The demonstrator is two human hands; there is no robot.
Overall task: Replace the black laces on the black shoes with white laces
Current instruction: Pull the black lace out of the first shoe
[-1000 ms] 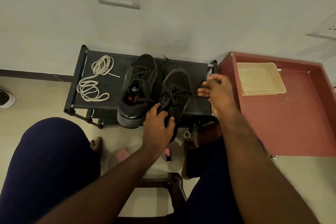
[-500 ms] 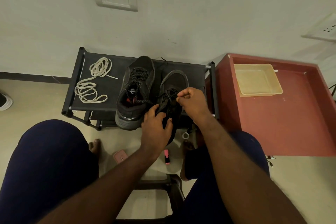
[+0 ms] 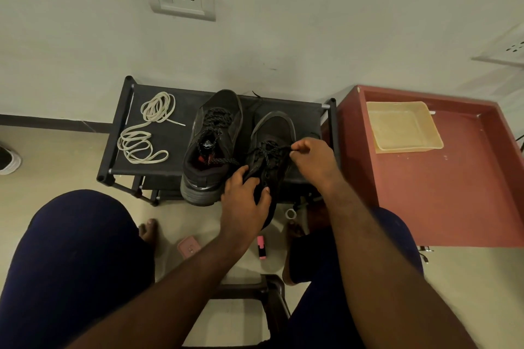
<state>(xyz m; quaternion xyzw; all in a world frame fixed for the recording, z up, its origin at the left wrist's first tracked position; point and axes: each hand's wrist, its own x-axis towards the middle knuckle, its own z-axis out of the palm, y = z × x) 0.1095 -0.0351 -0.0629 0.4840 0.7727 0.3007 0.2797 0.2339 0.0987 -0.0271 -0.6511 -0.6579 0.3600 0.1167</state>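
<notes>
Brace shoe (image 3: 273, 127) with left hand (image 3: 245, 201) gripping its collar; draw lace (image 3: 269, 150) pinched in right hand (image 3: 313, 161) straight out.

both bare forearms reach forward; the left hand (image 3: 245, 202) curls round the near end of the shoe (image 3: 273, 127), while the right hand (image 3: 313, 163) pinches its lace (image 3: 273, 148) at the shoe's right side.

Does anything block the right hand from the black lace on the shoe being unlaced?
Nothing visible does: the right hand pinches the speckled black lace of the right-hand black shoe, which the left hand grips.
</notes>
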